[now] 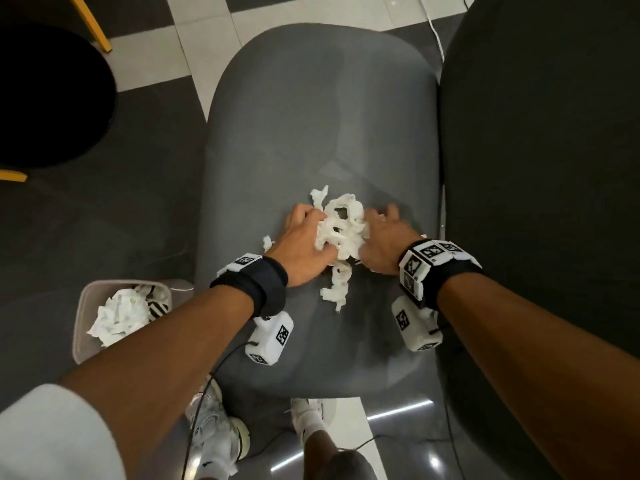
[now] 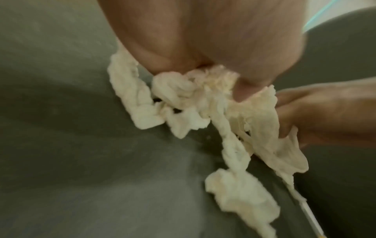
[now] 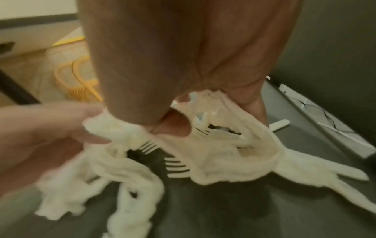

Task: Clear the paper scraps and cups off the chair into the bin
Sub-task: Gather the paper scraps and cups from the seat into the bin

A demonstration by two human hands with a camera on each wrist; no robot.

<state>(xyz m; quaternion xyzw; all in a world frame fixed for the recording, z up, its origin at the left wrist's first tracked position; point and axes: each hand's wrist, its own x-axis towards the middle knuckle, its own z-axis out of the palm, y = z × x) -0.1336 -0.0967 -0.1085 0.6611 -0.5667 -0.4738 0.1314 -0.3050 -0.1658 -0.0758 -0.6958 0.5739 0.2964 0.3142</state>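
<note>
I had my left hand (image 1: 304, 244) and right hand (image 1: 384, 242) clenched around the tissue scraps (image 1: 341, 233) near the chair's (image 1: 311, 116) right edge, bunching them for one carry to the bin (image 1: 81, 327)

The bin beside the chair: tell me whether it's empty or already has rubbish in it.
Partly filled. The bin holds crumpled white paper and something striped black and white; how deep the pile goes cannot be told.

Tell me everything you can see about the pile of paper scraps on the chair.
The paper scraps are white, soft, tissue-like torn strips, twisted and tangled into a loose heap on the grey chair seat. The left hand and right hand gather them from both sides. One strip trails toward the person; white plastic forks lie tangled underneath.
</note>
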